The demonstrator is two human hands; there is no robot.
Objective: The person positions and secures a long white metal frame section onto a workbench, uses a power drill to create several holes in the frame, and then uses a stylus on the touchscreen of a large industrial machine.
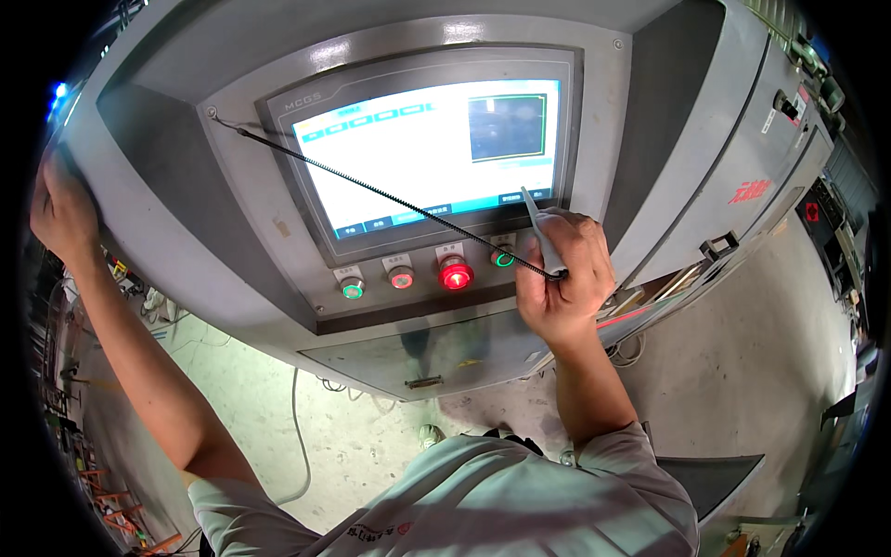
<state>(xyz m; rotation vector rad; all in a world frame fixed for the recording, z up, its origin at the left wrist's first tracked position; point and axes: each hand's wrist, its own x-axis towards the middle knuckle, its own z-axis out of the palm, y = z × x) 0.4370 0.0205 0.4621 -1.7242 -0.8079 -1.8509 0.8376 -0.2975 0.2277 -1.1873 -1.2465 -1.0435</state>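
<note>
the right hand [583, 260] is clamped on a stylus [542, 227] by the lit touchscreen's [418, 148] near right corner, the left hand's [67, 212] grip unclear, and finished or remaining input cannot be told.

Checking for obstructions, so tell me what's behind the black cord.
Behind the black cord: the lit touchscreen and grey panel. The thin strip the cord covers is hidden.

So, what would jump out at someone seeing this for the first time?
The bright screen in the middle of the grey machine catches the eye first, with the glowing red button just below it. Next comes the dark cord slanting across the screen to the pen, which the right hand holds with its tip at the screen's lower right corner.
</note>
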